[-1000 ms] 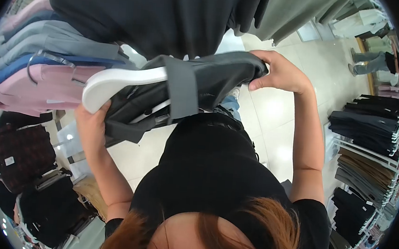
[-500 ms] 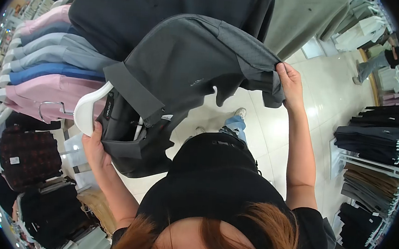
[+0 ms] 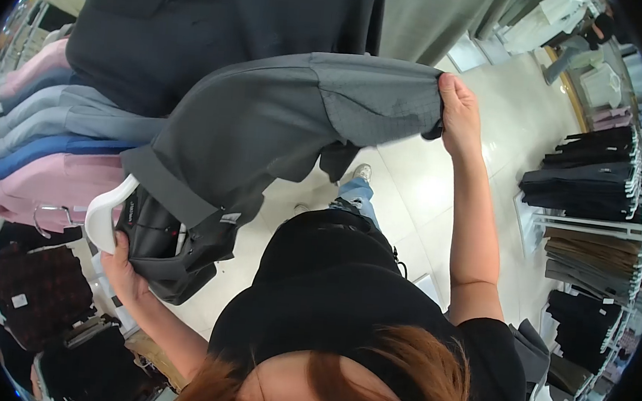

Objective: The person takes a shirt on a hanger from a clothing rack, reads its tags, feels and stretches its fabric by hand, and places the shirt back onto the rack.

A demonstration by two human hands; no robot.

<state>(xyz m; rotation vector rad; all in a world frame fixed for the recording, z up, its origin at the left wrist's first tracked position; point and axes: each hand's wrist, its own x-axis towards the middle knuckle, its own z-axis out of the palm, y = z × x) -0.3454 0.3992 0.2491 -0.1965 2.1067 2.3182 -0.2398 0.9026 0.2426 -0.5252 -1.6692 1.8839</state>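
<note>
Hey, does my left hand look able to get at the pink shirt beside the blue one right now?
Probably not: your left hand is holding the white hanger of the dark gray shirt, and in this view the hanger lies between hand and pink shirt.

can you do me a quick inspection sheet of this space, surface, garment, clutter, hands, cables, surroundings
Surface: pale tiled floor, shiny with reflections
Job's things: dark grey shirt held up off the floor, white hanger at its collar
Clutter: pink shirt and navy shirt hang close by
Hands: left hand grips the hanger's end; right hand pinches the shirt's far end
Cables: nothing seen
Surroundings: dark garments and brown garments on a rack at right; another person beyond, partly visible
</note>
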